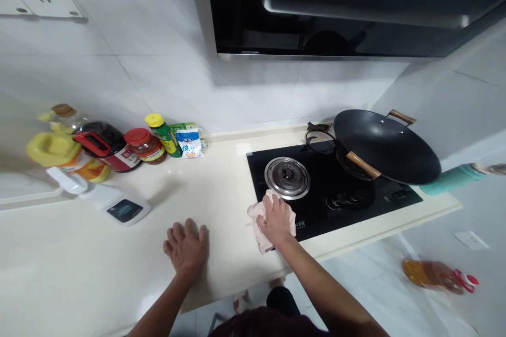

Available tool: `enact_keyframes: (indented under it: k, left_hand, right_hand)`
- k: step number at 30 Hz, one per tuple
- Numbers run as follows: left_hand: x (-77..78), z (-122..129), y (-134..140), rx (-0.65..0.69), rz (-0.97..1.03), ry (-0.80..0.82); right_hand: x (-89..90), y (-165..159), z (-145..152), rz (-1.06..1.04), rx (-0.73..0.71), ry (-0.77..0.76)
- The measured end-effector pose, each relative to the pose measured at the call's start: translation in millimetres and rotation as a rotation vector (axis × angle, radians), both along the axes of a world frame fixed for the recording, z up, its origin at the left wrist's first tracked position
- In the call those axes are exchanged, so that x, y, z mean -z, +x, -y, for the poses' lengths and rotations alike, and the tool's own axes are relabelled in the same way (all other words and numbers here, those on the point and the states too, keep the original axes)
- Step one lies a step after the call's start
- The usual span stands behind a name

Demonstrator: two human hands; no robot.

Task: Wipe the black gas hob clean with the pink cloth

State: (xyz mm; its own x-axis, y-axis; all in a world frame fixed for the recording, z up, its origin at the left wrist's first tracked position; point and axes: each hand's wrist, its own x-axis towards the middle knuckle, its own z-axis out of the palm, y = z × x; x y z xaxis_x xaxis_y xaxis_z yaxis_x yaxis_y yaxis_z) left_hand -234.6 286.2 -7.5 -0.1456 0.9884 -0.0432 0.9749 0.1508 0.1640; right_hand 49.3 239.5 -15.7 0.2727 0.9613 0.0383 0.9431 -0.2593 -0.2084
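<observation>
A pale pink cloth [262, 231] lies bunched under my right hand [275, 218], which presses it onto the left front corner of the black glass cooktop [316, 209]. The fingers curl over the cloth, just in front of the round metal burner [287, 177]. My left hand [186, 247] rests on the cream countertop [225, 200] with its fingers spread and nothing in it. To the left of that hand stands a white spray bottle [122, 206].
A black wok [389, 145] with wooden handles sits on the right burner. Along the wall stand a red-lidded jar [146, 146], a yellow-capped green container [164, 136] and several bottles. A range hood [340, 10] hangs above. An oil bottle [438, 275] is at the lower right.
</observation>
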Motion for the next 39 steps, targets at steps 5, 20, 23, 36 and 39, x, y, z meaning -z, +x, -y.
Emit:
enact_keyframes:
  k: [5, 20, 23, 36, 39]
  left_hand:
    - [3.4, 2, -1, -0.012, -0.007, 0.011]
    - [15.7, 4, -5, -0.065, -0.016, -0.059]
    - [14.8, 5, -4, -0.077, -0.039, -0.086]
    - [19.9, 10, -6, -0.099, -0.042, -0.105]
    - [19.3, 10, -6, -0.09, -0.034, -0.104]
  right_hand:
    - [11.3, -3, 28, -0.074, -0.268, 0.089]
    - [4.9, -4, -23, 0.127, 0.034, -0.055]
    - [-6.2, 1, -100, 0.111, 0.039, -0.071]
    - [-8.5, 37, -309, 0.069, 0.0, -0.041]
    - [-8.3, 30, -306, 0.068, 0.027, -0.014]
